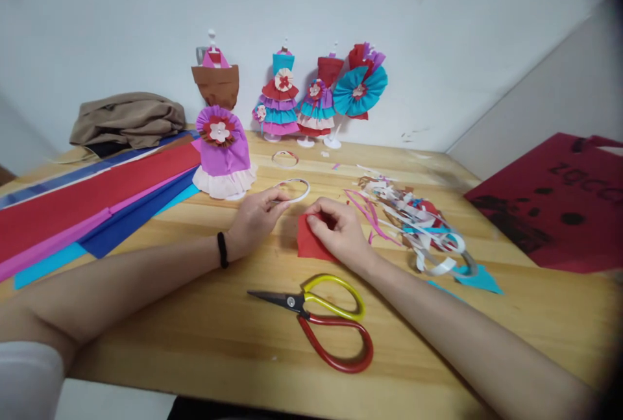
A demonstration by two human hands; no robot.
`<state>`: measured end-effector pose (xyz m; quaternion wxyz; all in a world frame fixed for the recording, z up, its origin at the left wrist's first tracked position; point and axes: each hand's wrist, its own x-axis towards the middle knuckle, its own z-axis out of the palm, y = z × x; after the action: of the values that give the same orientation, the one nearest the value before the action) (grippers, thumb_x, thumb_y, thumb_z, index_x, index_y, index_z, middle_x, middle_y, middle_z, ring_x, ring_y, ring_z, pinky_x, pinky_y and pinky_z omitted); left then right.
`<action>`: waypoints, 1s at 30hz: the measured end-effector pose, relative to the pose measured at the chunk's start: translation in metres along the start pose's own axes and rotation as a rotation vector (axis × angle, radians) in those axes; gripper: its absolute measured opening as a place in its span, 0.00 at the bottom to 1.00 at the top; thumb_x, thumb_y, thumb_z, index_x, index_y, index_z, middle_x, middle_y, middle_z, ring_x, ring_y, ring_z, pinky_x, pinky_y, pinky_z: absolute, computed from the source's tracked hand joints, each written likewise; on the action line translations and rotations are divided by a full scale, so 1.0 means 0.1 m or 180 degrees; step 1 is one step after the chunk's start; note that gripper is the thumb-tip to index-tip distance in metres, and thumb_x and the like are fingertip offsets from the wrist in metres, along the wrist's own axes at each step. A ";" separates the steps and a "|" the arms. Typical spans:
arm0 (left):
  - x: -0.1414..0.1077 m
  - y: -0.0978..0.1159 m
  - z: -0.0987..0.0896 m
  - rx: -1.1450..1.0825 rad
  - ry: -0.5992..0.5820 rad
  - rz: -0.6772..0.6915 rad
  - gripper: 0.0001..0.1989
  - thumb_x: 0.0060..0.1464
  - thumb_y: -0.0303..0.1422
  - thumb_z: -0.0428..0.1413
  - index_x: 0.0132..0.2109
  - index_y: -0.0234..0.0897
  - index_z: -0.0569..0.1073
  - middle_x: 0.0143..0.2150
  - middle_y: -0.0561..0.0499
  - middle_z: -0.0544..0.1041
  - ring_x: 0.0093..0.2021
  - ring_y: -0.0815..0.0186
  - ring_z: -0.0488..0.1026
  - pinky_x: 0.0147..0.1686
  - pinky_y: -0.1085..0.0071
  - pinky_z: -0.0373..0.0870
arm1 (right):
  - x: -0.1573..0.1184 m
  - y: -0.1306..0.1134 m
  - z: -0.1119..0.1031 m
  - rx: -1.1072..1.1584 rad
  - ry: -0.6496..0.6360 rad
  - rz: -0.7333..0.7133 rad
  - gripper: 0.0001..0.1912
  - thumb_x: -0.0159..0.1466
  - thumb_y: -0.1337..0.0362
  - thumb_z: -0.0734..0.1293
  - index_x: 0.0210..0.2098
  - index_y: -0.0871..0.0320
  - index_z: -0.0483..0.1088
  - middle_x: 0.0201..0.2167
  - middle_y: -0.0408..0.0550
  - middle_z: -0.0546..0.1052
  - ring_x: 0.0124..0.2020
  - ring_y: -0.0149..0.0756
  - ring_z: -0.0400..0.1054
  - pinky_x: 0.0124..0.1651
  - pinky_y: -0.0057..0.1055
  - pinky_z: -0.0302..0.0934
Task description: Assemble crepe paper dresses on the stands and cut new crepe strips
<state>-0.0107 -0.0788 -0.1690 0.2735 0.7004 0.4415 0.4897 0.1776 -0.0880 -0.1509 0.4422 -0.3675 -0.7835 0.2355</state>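
Note:
Between the thumb and fingers of my left hand is a thin roll of tape, its white ring raised just over the table. My right hand pinches a small red piece of crepe paper by its upper edge; part of the paper is hidden under the fingers. The hands are close together but apart. Nearer to me lie scissors with one yellow and one red handle, blades pointing left, touched by neither hand.
Miniature dress forms in paper dresses stand along the wall. Crepe paper strips lie at left beside a brown cloth. Another tape roll lies behind my hands. Paper scraps and a red bag are at right.

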 end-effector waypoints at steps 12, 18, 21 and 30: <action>0.01 0.01 0.04 -0.0168 -0.0056 -0.0029 0.05 0.53 0.31 0.61 0.36 0.35 0.81 0.35 0.48 0.82 0.33 0.66 0.76 0.34 0.73 0.70 | -0.05 0.04 0.04 -0.0603 0.0136 -0.0421 0.07 0.63 0.65 0.64 0.28 0.55 0.68 0.26 0.45 0.76 0.29 0.35 0.69 0.35 0.33 0.64; -0.01 0.10 0.02 -0.0286 -0.0162 -0.0016 0.06 0.54 0.30 0.58 0.34 0.35 0.81 0.27 0.53 0.77 0.28 0.70 0.72 0.29 0.77 0.66 | -0.08 0.05 0.05 -0.0601 -0.0097 -0.0629 0.05 0.65 0.63 0.64 0.35 0.56 0.71 0.32 0.49 0.79 0.35 0.38 0.73 0.40 0.36 0.66; 0.00 0.10 0.01 -0.0235 -0.0163 -0.0076 0.07 0.54 0.32 0.58 0.34 0.35 0.80 0.22 0.55 0.72 0.24 0.71 0.67 0.24 0.77 0.62 | -0.08 0.03 0.03 -0.0615 -0.0094 -0.0708 0.06 0.65 0.60 0.64 0.38 0.55 0.72 0.34 0.49 0.78 0.37 0.41 0.72 0.43 0.39 0.65; 0.00 0.04 0.06 -0.0244 -0.0158 -0.0039 0.07 0.54 0.33 0.58 0.32 0.36 0.80 0.23 0.55 0.74 0.24 0.72 0.65 0.25 0.76 0.61 | -0.01 0.14 -0.01 -0.1380 0.0294 -0.0725 0.01 0.64 0.65 0.66 0.34 0.54 0.69 0.32 0.49 0.75 0.37 0.43 0.69 0.41 0.40 0.62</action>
<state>-0.0041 -0.0801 -0.1679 0.3140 0.6985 0.4198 0.4871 0.1840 -0.0806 -0.1608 0.4121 -0.3735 -0.8310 -0.0065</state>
